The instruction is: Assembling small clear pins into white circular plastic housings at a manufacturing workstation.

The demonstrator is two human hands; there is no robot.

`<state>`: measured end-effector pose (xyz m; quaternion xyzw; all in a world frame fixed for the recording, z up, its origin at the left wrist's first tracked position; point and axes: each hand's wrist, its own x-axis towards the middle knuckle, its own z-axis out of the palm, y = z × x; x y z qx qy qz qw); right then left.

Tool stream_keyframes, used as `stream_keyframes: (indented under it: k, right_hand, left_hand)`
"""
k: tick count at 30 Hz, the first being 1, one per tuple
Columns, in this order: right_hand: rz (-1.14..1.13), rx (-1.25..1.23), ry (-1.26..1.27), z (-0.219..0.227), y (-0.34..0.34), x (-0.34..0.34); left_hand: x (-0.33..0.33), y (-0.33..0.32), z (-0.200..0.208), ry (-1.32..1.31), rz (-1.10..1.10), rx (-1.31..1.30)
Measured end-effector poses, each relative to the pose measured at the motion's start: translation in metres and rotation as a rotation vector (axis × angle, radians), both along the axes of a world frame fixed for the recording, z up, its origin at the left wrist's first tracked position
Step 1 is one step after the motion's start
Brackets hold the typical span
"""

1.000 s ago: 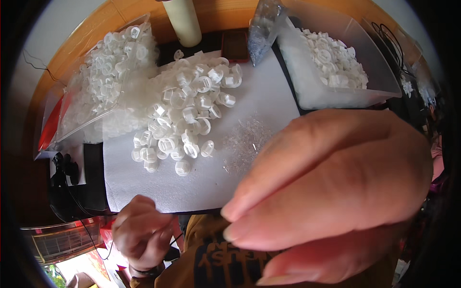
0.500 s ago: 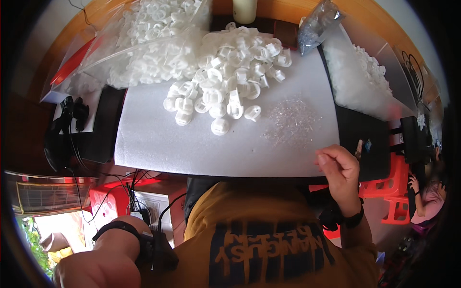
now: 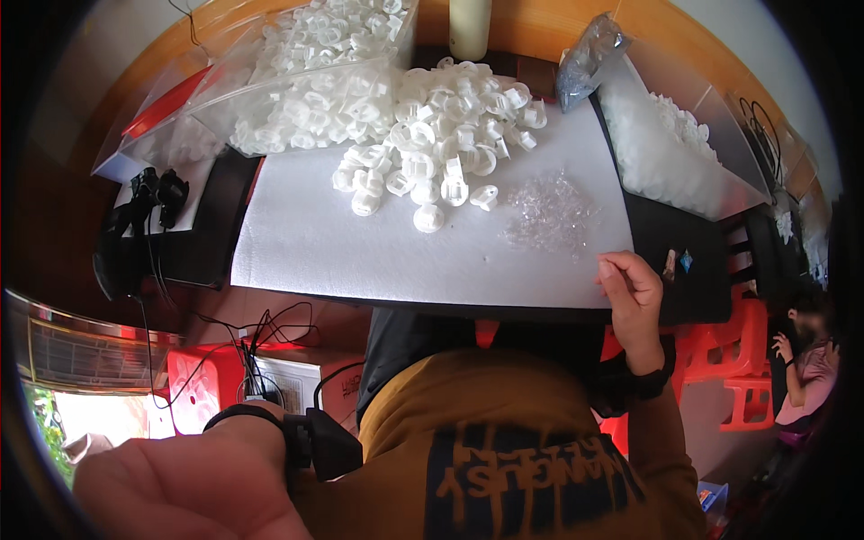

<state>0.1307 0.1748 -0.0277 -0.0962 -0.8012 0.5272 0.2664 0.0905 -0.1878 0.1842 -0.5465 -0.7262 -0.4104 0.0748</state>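
Note:
My right hand (image 3: 634, 290) is at the front right edge of a pale foam sheet (image 3: 378, 261), its thumb and fingers curled together. Whatever they hold, if anything, is too small to make out. Close to the camera at the lower left, my left hand (image 3: 193, 481) is raised off the table, with its fingers mostly hidden past the picture's edge. A heap of white plastic ring-shaped parts (image 3: 459, 126) covers the back middle of the sheet. To its right lies a loose scatter of tiny clear pieces (image 3: 551, 216), just beyond my right hand.
A clear bin (image 3: 315, 99) full of white parts leans in from the back left. Another bin (image 3: 720, 184) holds a plastic bag of parts at the right. A grey bag (image 3: 585, 67), a pale green cylinder (image 3: 469, 31) and red stools (image 3: 742, 333) surround the table. Another person (image 3: 805, 369) sits far right.
The view has shifted, so the table sits differently in it. My left hand has moved further into view at the lower left. My right hand keeps its curled pose by the sheet's edge.

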Motion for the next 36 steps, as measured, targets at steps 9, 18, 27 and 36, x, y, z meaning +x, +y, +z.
stream_keyframes:
  k: [9, 18, 27, 36]
  right_hand:
    - [0.043, 0.102, 0.085, -0.002, 0.001, -0.002]
    - [0.043, 0.263, 0.101, 0.003, -0.003, -0.003]
    - [-0.002, 0.277, 0.139, 0.0, 0.0, -0.005]
    - [0.007, 0.307, 0.074, 0.002, -0.001, -0.009]
  left_hand:
    - [-0.04, 0.069, -0.103, 0.159, 0.055, 0.29]
    - [-0.047, 0.077, -0.166, -0.149, 0.015, -0.236]
    - [-0.075, 0.116, -0.202, 0.008, 0.265, -0.202]
    - [-0.076, 0.114, -0.208, 0.025, 0.256, -0.188]
